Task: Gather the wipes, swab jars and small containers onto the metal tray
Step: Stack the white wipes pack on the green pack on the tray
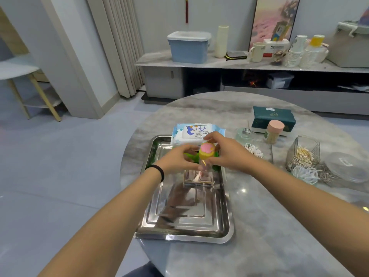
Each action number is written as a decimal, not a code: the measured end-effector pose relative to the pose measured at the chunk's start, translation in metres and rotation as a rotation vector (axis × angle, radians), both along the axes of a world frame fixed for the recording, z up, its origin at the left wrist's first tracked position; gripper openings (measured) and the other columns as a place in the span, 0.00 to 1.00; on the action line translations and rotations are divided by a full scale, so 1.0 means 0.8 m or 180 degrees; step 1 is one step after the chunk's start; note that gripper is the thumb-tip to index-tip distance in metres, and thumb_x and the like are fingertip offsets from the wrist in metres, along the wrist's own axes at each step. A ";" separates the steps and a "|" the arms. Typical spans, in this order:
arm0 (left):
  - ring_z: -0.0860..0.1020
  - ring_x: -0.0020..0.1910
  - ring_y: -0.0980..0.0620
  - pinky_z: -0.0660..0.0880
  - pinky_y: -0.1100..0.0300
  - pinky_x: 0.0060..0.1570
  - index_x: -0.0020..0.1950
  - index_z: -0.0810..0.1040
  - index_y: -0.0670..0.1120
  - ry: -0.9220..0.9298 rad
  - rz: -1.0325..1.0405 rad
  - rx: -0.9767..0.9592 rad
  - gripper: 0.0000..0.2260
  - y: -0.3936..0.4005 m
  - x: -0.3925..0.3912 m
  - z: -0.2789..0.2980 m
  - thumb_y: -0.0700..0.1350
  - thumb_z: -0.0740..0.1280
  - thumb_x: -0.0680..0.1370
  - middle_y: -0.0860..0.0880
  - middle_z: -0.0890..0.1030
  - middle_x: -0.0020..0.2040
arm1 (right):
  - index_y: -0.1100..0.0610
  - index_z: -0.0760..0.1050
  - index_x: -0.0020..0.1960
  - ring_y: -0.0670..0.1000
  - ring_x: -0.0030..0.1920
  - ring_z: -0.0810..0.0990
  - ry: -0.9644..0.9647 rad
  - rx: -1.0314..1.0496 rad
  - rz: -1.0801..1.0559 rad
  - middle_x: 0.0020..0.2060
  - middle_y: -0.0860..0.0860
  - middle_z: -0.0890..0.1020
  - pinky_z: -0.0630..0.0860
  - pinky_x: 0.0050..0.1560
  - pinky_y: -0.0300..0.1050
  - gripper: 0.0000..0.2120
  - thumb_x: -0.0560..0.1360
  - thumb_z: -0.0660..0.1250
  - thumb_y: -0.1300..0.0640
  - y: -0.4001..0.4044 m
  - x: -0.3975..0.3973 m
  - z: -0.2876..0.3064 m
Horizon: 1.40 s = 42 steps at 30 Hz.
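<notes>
A metal tray [185, 226] lies on the round marble table. At its far end rests a white and blue baby wipes pack [196, 131], with a green packet [188, 156] in front of it. Over the tray's middle, my left hand [177, 160] and my right hand [223, 150] both grip a clear jar with a yellow and pink lid [207, 150]. Just below it a clear square container [198, 178] stands on the tray. To the right of the tray, on the table, are a round swab jar [253, 150] and an angular glass swab jar [302, 154].
A pink-lidded toothpick jar [273, 132], a green tissue box [272, 119], a small glass lid [244, 133], a white floss-pick holder [305, 173] and a clear lid [347, 166] sit on the table's right side. A low cabinet with boxes and cups stands behind.
</notes>
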State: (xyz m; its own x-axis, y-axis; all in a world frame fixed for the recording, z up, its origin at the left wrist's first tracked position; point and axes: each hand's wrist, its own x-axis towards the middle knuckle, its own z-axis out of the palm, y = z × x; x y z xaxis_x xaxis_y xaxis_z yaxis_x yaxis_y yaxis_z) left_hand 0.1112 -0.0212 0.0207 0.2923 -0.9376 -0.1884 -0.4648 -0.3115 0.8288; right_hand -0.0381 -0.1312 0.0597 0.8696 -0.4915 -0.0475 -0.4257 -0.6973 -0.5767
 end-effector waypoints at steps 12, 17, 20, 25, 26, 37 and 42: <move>0.77 0.39 0.57 0.73 0.69 0.36 0.58 0.73 0.45 -0.0307 0.1068 -0.0501 0.20 0.042 0.093 0.028 0.42 0.75 0.69 0.52 0.77 0.47 | 0.51 0.74 0.60 0.48 0.54 0.77 -0.0764 0.0063 0.0107 0.54 0.48 0.79 0.74 0.59 0.46 0.17 0.73 0.70 0.56 0.033 0.115 0.012; 0.77 0.48 0.49 0.70 0.64 0.38 0.59 0.73 0.45 -0.0457 0.1436 -0.0291 0.22 0.020 0.120 -0.006 0.42 0.76 0.68 0.50 0.77 0.50 | 0.55 0.75 0.59 0.53 0.61 0.71 -0.0858 -0.0602 -0.0373 0.58 0.52 0.76 0.67 0.60 0.42 0.14 0.74 0.64 0.61 0.013 0.109 -0.013; 0.77 0.51 0.46 0.74 0.59 0.43 0.58 0.72 0.45 -0.0516 0.1439 -0.0037 0.21 0.002 0.128 -0.026 0.42 0.75 0.67 0.47 0.78 0.50 | 0.56 0.75 0.59 0.53 0.62 0.68 -0.0687 -0.0825 -0.0417 0.58 0.52 0.76 0.65 0.61 0.42 0.14 0.74 0.63 0.61 0.002 0.101 -0.030; 0.76 0.50 0.44 0.74 0.55 0.47 0.58 0.72 0.43 -0.0677 0.1395 0.0160 0.22 -0.014 0.133 -0.051 0.42 0.75 0.67 0.43 0.79 0.54 | 0.56 0.76 0.59 0.54 0.61 0.68 -0.0600 -0.1042 -0.0365 0.56 0.53 0.76 0.65 0.62 0.45 0.14 0.73 0.65 0.60 -0.001 0.104 -0.049; 0.77 0.51 0.44 0.73 0.56 0.48 0.58 0.72 0.43 -0.0690 0.1387 0.0155 0.21 -0.015 0.134 -0.053 0.42 0.74 0.68 0.43 0.79 0.55 | 0.56 0.76 0.59 0.55 0.62 0.68 -0.0580 -0.1086 -0.0366 0.57 0.53 0.76 0.65 0.63 0.45 0.14 0.73 0.65 0.60 -0.001 0.105 -0.052; 0.65 0.71 0.42 0.65 0.47 0.69 0.75 0.57 0.48 -0.1233 0.1334 0.0251 0.35 -0.003 0.101 -0.010 0.41 0.70 0.72 0.42 0.66 0.72 | 0.56 0.76 0.60 0.56 0.63 0.68 -0.0388 -0.1180 -0.0291 0.58 0.54 0.77 0.62 0.64 0.47 0.16 0.73 0.65 0.60 0.012 0.080 -0.045; 0.65 0.70 0.44 0.61 0.49 0.67 0.72 0.63 0.49 -0.1752 0.0935 0.0189 0.28 -0.006 0.047 0.037 0.47 0.68 0.74 0.46 0.68 0.71 | 0.55 0.75 0.60 0.56 0.64 0.68 -0.0314 -0.1173 -0.0323 0.58 0.52 0.76 0.60 0.64 0.47 0.16 0.73 0.66 0.58 0.010 0.033 -0.024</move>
